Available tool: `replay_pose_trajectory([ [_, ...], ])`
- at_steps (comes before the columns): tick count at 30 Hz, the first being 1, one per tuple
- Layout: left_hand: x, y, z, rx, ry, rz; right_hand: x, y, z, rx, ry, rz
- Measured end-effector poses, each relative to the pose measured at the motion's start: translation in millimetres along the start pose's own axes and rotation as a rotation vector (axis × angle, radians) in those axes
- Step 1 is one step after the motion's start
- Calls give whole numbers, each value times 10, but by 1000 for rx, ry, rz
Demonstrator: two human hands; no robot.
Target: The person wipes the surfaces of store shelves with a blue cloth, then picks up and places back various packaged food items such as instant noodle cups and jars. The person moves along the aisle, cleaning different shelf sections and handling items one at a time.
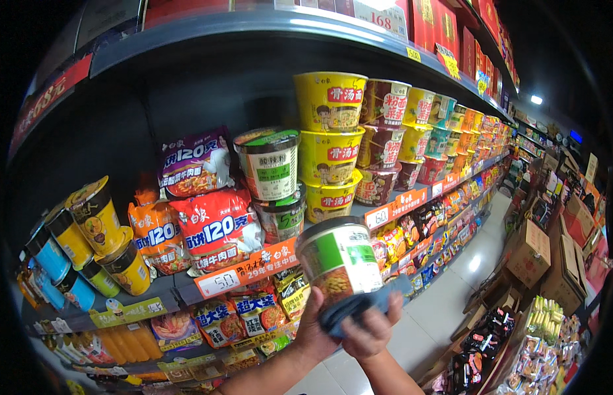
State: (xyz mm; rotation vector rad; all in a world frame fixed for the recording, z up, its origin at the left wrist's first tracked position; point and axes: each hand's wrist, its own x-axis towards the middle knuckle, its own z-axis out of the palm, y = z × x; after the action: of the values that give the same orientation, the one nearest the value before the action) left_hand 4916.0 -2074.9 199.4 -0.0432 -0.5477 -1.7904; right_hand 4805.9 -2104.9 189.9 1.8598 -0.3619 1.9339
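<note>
In front of the shelf I hold a tilted instant noodle cup (342, 264) with a dark lid and a green and white label. My left hand (314, 328) grips its lower left side, thumb against the wall. A dark blue cloth (353, 307) is in my right hand (369, 332), pressed around the cup's bottom end; the fingers there are blurred. Behind the cup, two similar green and white cups (269, 165) stand stacked on the shelf. Right of them rises a stack of yellow noodle tubs (331, 153).
Red and orange noodle bags (215, 229) and yellow cups (91, 212) sit left on the shelf (178, 291). An overhead shelf (227, 30) carries boxes. Packaged noodles (262, 311) fill the lower tier. Across the tiled aisle (425, 316) are cartons (528, 247) and bagged snacks (538, 363).
</note>
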Motion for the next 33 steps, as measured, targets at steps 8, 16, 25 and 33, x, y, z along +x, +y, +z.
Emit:
replay_pose_trajectory([
  [8, -169, 214, 242, 438, 174, 234, 92, 276, -274, 99, -431, -286],
  [16, -133, 874, 488, 641, 46, 638, -371, 544, -267, 293, -120, 913],
  [25, 723, 2311, 1078, 1194, 12, 971, -863, 338, -500, 323, -191, 1061],
  [33, 983, 2683, 1158, 1338, 102, 801, -996, 267, -581, 423, -77, 1278],
])
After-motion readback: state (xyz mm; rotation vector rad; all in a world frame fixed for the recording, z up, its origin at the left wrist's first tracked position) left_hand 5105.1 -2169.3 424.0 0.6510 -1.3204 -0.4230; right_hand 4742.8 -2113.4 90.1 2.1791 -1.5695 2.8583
